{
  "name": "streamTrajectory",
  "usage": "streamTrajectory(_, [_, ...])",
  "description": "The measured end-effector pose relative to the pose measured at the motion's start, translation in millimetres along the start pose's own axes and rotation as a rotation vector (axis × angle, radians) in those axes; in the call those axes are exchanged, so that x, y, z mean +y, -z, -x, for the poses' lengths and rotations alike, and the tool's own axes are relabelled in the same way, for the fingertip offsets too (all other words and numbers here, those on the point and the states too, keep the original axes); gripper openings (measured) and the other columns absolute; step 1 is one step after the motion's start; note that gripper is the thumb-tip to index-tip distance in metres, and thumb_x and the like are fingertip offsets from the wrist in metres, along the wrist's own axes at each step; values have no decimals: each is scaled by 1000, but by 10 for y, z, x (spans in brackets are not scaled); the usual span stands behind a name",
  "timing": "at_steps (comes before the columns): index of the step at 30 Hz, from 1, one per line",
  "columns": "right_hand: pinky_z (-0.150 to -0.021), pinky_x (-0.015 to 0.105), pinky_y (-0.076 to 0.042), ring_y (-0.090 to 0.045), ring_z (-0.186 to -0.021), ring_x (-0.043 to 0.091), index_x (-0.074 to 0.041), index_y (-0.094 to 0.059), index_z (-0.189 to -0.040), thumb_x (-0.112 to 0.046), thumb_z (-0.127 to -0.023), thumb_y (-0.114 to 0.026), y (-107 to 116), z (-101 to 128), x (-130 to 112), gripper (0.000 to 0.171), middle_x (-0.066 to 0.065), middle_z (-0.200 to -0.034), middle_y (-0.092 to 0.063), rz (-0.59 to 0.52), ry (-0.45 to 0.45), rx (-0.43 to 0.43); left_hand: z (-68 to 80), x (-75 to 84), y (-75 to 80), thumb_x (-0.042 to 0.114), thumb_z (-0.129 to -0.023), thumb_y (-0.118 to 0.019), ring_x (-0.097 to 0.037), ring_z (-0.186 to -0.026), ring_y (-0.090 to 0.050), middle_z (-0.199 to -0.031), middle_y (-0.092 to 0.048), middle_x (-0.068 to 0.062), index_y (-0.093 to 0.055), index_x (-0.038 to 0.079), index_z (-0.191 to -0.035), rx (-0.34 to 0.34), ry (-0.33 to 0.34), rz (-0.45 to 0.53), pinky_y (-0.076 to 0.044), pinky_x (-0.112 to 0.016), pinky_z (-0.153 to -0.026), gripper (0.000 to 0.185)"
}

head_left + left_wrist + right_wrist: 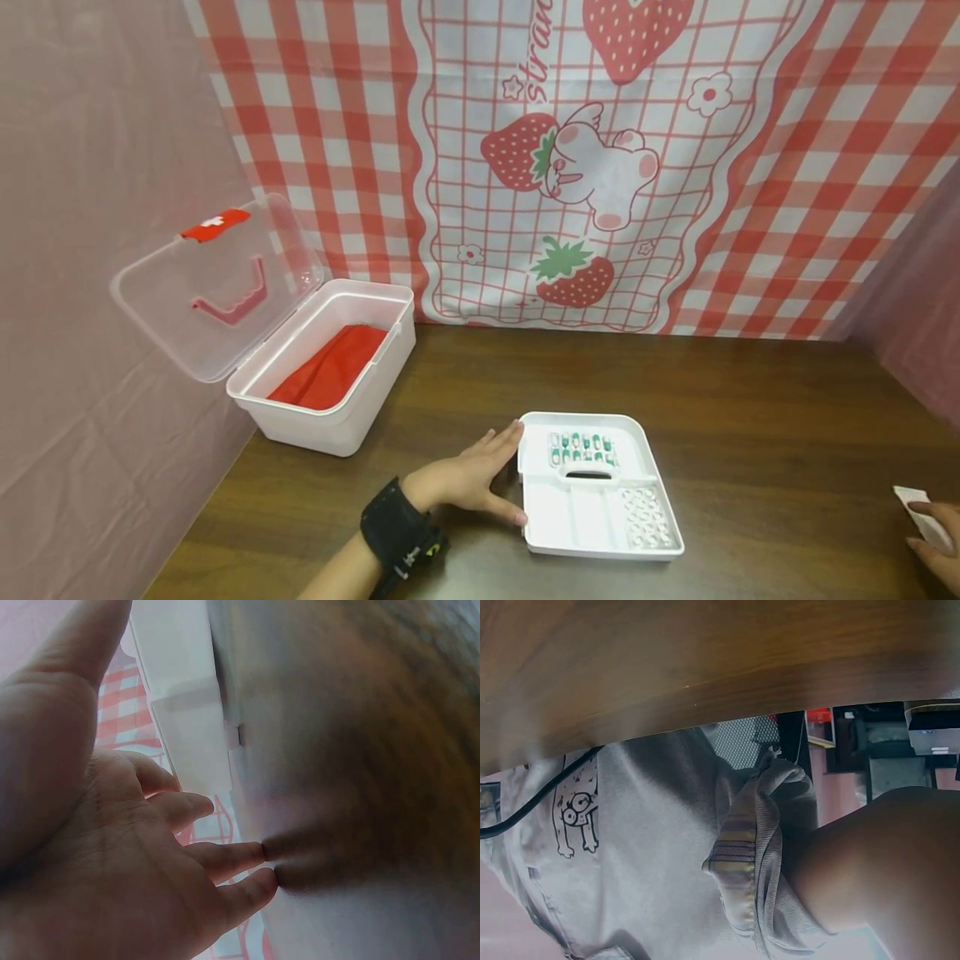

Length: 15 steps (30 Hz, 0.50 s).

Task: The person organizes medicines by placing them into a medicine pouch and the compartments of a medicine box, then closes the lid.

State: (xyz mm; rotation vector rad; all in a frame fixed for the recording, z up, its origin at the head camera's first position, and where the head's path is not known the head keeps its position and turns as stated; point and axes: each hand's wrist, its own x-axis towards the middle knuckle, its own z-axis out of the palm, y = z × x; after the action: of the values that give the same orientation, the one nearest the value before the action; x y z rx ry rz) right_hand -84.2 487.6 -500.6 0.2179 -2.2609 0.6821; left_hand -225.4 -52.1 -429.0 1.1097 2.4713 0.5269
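The left hand, fingers spread and gripping nothing, touches the left side of a white tray at the table's near middle. Green-and-white capsules lie in its far part, round tablets near right. At the far right, the right hand pinches a white packet. An open box holding red cloth stands far left.

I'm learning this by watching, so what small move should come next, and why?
Probably carry the white item leftward toward the white tray: the right hand pinches it well off to the tray's right, the left hand touches the tray's left edge, and the near-left compartment looks bare.
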Motion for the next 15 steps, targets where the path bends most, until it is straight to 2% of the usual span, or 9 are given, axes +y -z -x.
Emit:
streamTrajectory(2, [-90,-7,-8,-23,-107,-29,-61,-30,-111,-51,-92,-34,-2,48,70,21,-49,-113,-27,-1,17,3,-2,-4,0,51,-72,-69,-32,-141,-5,-154,0,-10,-1,5,-147,-3,0,2,-11,-44,-113,111])
streamTrajectory(3, [-90,-7,-8,-23,-108,-29,-60,-31,-111,-53,-91,-34,-5,67,107,22,-50,-113,-28,-8,18,6,-4,-5,1,51,-72,-69,-32,-141,-5,-154,0,-9,-1,5,-147,-4,3,2,-11,-44,-113,111])
streamTrajectory(9, [-87,-6,-15,-27,-103,-27,-53,-41,-112,-41,-94,-36,-53,146,343,23,-47,-109,-34,-56,73,71,-19,-18,-7,53,-72,-69,-32,-141,-4,-154,1,-8,1,7,-147,-6,14,-5,-11,-43,-114,112])
streamTrajectory(13, [-79,-5,-19,-26,-99,-29,-57,-40,-104,-44,-93,-36,-37,159,357,17,-48,-106,-31,-11,46,76,-28,-26,-16,54,-72,-68,-32,-141,-3,-154,2,-7,2,9,-147,-7,18,0,-11,-44,-113,113])
streamTrajectory(15, [-72,-5,-23,-29,-93,-29,-57,-41,-96,-49,-90,-41,-20,139,296,10,-49,-100,-34,-32,-6,83,-28,-27,-14,54,-72,-68,-32,-141,-3,-154,2,-7,2,9,-147,-7,15,0,-11,-44,-113,113])
